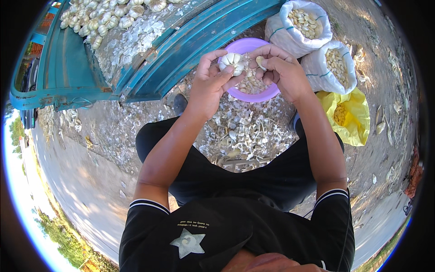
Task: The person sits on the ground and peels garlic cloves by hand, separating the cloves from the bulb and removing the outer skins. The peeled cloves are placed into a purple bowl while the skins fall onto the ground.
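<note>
Over a purple plastic basin [249, 98], my left hand [212, 76] grips a white garlic bulb [232, 63] between thumb and fingers. The bulb's papery skin is partly off, so its separate cloves show. To its right, my right hand [280, 68] pinches a single garlic clove [261, 63] between thumb and fingertips, apart from the bulb. Loose garlic cloves [251, 85] lie in the basin below both hands. My hands hide part of the basin's far side and its contents.
Two white woven sacks [282, 37] of garlic cloves stand right of the basin, with a yellow bag [353, 119] nearer me. A blue metal truck bed [204, 37] with whole garlic bulbs [112, 17] borders the left. Garlic skins [244, 132] litter the ground between my feet.
</note>
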